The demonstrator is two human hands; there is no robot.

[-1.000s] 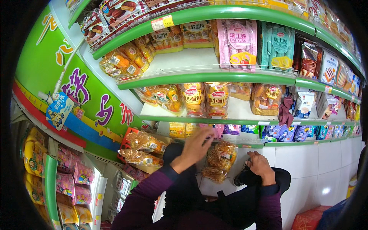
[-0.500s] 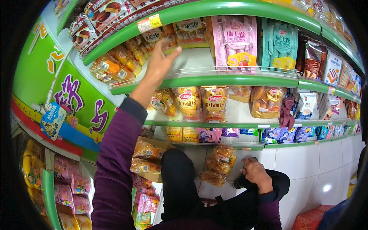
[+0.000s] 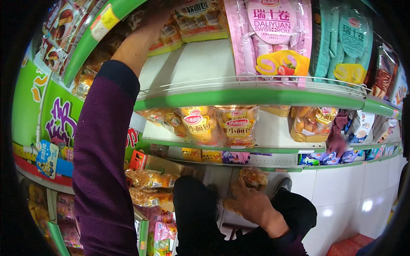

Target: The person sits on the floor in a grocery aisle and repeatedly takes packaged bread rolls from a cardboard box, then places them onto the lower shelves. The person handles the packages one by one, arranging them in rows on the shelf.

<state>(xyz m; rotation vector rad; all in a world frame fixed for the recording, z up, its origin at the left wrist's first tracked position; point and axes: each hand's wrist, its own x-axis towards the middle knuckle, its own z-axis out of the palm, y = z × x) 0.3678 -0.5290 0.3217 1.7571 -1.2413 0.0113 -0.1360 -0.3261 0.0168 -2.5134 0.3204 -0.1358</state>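
Observation:
My left arm, in a purple sleeve, reaches up to the upper shelf point(image 3: 205, 64). My left hand point(image 3: 154, 21) is in front of a soft bread pack point(image 3: 200, 19); its fingers are dark and cut off by the top edge. Down by the floor, my right hand point(image 3: 253, 202) has its fingers curled over a clear bag of bread point(image 3: 253, 176), covering much of it. A pink swiss roll bag point(image 3: 273, 30) and a teal swiss roll bag point(image 3: 352, 40) stand to the right of the bare stretch of shelf.
A wire rail point(image 3: 256, 81) runs along the upper shelf's front. Small bread bags point(image 3: 237, 128) stand on the shelf below. A carton point(image 3: 160, 164) with bread packs is beside my left knee point(image 3: 190, 192). A dark reddish cloth point(image 3: 337, 130) hangs at the lower right shelf.
My left hand has gone higher and deeper toward the upper shelf. My right hand has moved left from beside my knee onto the bread bag. The view has shifted closer to the shelves.

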